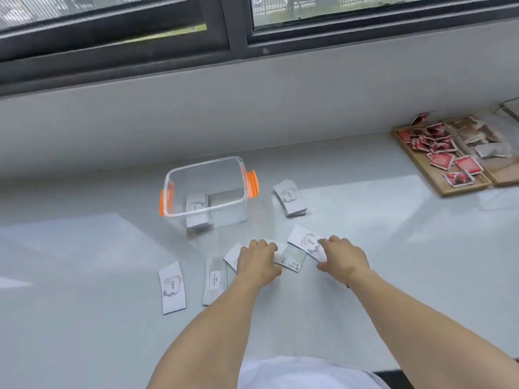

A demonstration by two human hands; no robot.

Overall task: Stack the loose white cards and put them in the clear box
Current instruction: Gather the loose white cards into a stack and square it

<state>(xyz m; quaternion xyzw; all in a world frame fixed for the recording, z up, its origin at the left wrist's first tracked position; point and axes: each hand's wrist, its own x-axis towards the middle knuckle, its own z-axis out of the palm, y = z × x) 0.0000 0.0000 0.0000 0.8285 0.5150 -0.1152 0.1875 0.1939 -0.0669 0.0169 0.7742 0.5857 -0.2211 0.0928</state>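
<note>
Pale grey counter (pixel 84 248) under a dark-framed window (pixel 230 23), seen from the head camera. Clear box (pixel 206 192) with orange latches sits open toward the back, a small stack of cards (pixel 196 211) already inside on its floor. Second stack (pixel 290 197) lies outside, just right of the box. Loose cards near the hands: one "love" card (pixel 172 287) far left, a second card (pixel 214 280) beside it, a few overlapping ones between the hands. Left hand (pixel 258 261) lies knuckles-up on the overlapping cards, fingers curled down over them; whether it pinches any, cannot tell. Right hand (pixel 344 258) has fingertips pressed on another "love" card (pixel 304 240), thumb spread toward the counter. Judgement: gathering step, roughly midway. Best to slide the cards together flat, square the edges against the counter, then lift as one pile. Thin cards on a smooth top may be hard to pick up. Wooden tray (pixel 438 181) of red packets at right stands well apart, no obstacle; path to the box is open.
</note>
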